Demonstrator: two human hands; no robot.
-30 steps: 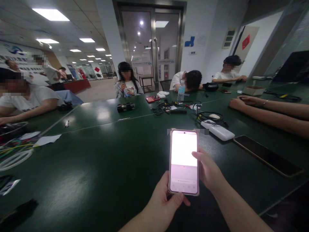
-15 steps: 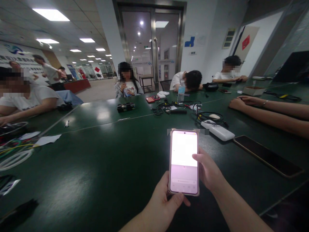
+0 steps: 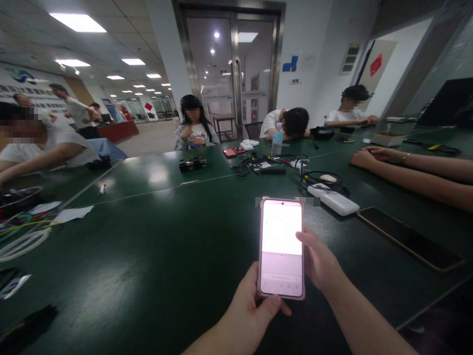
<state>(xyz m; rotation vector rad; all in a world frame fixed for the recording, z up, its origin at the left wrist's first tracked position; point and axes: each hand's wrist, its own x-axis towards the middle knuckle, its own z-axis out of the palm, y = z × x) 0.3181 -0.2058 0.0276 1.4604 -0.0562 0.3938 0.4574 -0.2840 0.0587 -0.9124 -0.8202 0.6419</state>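
Phone is held upright above the green bench, its lower left corner pinched by the left hand, its right edge clasped by the right hand, whose thumb is laid over the lit screen. To its right, a white power strip and a dark tablet are set down close together.

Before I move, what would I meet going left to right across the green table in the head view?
White paper sheet → black cylindrical object → flat red item → lit phone in a pale pink case, held in both hands → white plastic power bank → dark-screened phone with a gold rim.
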